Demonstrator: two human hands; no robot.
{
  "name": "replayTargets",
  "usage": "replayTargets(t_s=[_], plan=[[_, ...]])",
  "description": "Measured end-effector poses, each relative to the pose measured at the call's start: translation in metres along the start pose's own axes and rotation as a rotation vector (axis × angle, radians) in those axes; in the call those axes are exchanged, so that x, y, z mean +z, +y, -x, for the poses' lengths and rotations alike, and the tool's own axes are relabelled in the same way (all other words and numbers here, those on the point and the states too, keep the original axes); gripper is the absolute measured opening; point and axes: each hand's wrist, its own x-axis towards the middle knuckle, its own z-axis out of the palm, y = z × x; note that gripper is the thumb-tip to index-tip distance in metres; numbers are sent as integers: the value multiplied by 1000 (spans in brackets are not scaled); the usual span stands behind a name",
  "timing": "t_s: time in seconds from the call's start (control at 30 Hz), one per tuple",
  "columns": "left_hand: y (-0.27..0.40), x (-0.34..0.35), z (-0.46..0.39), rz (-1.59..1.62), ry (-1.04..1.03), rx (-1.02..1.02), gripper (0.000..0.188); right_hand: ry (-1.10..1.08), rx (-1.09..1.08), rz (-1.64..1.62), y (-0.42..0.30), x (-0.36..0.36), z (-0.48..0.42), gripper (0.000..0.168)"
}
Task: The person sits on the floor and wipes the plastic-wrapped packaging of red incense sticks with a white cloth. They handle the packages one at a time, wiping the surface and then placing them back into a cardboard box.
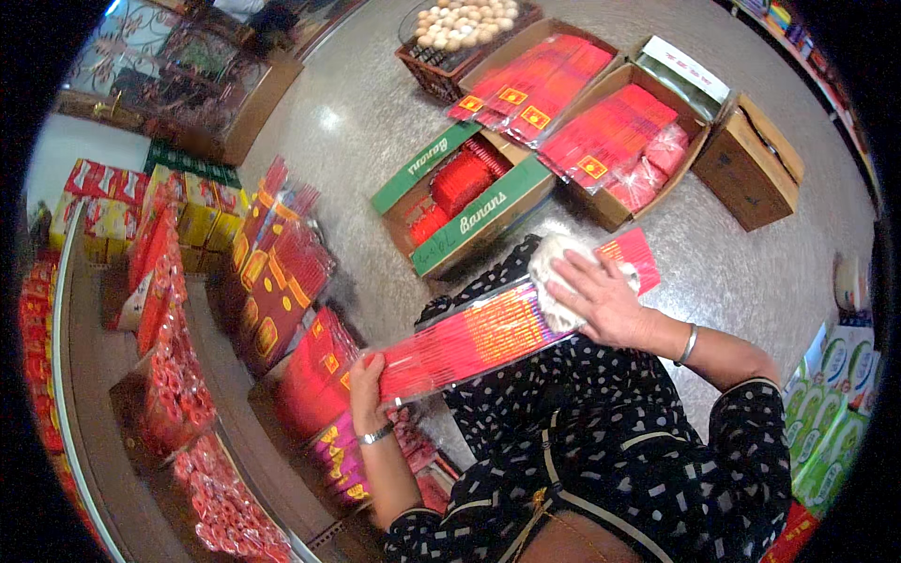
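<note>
A long flat packet of red incense sticks [457,345] in clear plastic lies slantwise above my lap. At its lower left end, my left hand [367,383] grips the packet with the thumb on top. My right hand [598,295] presses a crumpled whitish cloth [556,281] onto the packet's upper face, near the other end. The cloth covers part of the packet there, and a red end shows beyond it. Gold lettering runs along the middle of the packet.
Open cartons of similar red packets [531,77] stand ahead on the floor, beside a green banana box [486,218] holding red goods. Behind them is a crate of eggs [464,24]. Shelving [91,352] with red bundles [172,366] curves along my left. A closed cardboard box [750,165] stands at right.
</note>
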Motion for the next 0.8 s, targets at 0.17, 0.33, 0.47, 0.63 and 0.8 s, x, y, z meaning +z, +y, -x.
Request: replayTargets(t_s=[0.17, 0.33, 0.47, 0.63, 0.8], plan=[[-12, 1, 1, 15, 18, 71, 22, -101, -374, -41, -52, 21, -46, 69], [-35, -19, -13, -118, 75, 213, 25, 103, -586, -104, -121, 52, -113, 58], [-13, 5, 2, 76, 30, 96, 27, 213, -601, -123, -157, 76, -141, 54], [-13, 5, 9, 88, 33, 53, 25, 183, -591, -173, -148, 77, -129, 57], [-26, -2, 1, -165, 79, 255, 25, 124, -266, -140, -80, 55, -74, 67]])
